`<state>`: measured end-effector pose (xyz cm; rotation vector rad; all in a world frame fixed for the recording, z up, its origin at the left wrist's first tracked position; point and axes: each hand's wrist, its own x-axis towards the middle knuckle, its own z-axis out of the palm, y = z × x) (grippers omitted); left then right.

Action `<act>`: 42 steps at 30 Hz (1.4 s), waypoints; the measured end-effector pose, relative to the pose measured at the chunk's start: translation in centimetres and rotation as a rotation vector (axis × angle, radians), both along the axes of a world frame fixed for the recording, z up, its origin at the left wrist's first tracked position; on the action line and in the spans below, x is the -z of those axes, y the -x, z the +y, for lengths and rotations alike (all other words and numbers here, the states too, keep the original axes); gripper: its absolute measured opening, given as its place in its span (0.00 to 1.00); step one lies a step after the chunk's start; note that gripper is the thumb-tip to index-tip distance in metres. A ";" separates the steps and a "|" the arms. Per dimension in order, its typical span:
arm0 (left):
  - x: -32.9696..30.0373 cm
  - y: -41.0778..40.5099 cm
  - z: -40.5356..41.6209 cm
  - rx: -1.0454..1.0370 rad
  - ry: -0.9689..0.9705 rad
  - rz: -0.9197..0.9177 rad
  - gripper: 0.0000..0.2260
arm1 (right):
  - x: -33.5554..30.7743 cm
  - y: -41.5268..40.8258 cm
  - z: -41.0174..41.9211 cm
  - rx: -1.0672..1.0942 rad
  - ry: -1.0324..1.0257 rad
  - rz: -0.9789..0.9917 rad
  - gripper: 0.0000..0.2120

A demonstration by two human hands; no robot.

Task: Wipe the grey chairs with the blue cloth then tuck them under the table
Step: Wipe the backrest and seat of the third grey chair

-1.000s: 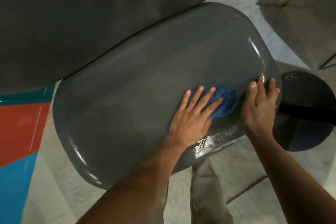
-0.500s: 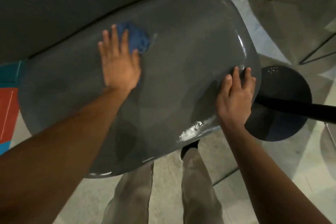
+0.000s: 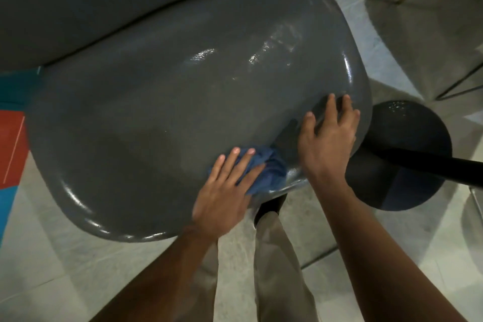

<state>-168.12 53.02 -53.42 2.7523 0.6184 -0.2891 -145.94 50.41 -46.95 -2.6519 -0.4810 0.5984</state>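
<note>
A glossy grey chair (image 3: 162,117) fills the middle of the head view, its surface wet and shiny. My left hand (image 3: 224,193) presses the crumpled blue cloth (image 3: 266,170) flat against the chair near its lower right edge. My right hand (image 3: 329,136) rests just to the right of the cloth, fingers spread over the chair's right rim, holding it steady. The two hands are close together, almost touching.
A dark grey table top (image 3: 91,0) overhangs at the upper left. A black round base (image 3: 407,138) with a black pole (image 3: 431,167) sits on the pale tiled floor at right. Another grey chair (image 3: 428,21) stands at the upper right. My trouser legs (image 3: 277,256) are below the chair.
My left hand has swept the blue cloth from the chair's far upper left back down to its near right edge, beside my right hand. My right hand stayed on the rim.
</note>
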 end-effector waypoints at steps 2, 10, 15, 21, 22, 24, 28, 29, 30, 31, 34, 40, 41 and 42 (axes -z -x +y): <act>-0.4 5.5 2.4 -0.092 -0.027 0.043 0.31 | 0.2 1.2 -0.1 -0.100 0.088 0.013 0.29; -1.5 8.7 12.1 -0.791 -0.133 0.052 0.26 | 1.6 7.9 0.6 -0.348 0.199 0.079 0.33; 0.0 -0.5 10.5 -0.608 -0.101 -0.061 0.27 | 1.9 9.4 2.0 -0.345 0.227 0.085 0.34; -0.5 4.1 5.7 -0.312 -0.043 -0.014 0.31 | 1.4 9.7 3.4 -0.319 0.243 0.112 0.36; -0.7 6.2 5.9 -0.279 -0.064 0.024 0.32 | 1.4 9.8 3.7 -0.317 0.248 0.117 0.37; -1.3 10.4 7.3 -0.260 -0.122 0.083 0.31 | 1.4 10.2 4.5 -0.318 0.251 0.122 0.37; -3.2 16.1 12.6 -0.435 -0.190 0.103 0.27 | 1.4 12.1 6.1 -0.409 0.270 0.145 0.39; -3.4 16.4 14.2 -0.518 -0.210 0.107 0.27 | 1.5 12.7 6.6 -0.434 0.275 0.154 0.40; -3.3 16.1 15.6 -0.603 -0.230 0.110 0.27 | 1.6 13.1 7.0 -0.446 0.287 0.167 0.41; -3.1 15.2 16.9 -0.686 -0.247 0.112 0.27 | 1.6 13.4 7.2 -0.448 0.302 0.182 0.43; -1.6 9.7 19.9 -0.817 -0.267 0.069 0.26 | 1.9 13.7 7.6 -0.457 0.349 0.201 0.47; 0.6 -0.8 17.3 -0.380 -0.170 -0.092 0.28 | 2.4 13.9 7.6 -0.461 0.381 0.171 0.51; 0.4 -1.1 16.3 -0.303 -0.139 -0.084 0.28 | 2.4 13.9 7.7 -0.455 0.386 0.172 0.51; 0.2 -0.9 15.7 -0.234 -0.119 -0.066 0.29 | 2.3 13.9 7.9 -0.452 0.392 0.171 0.51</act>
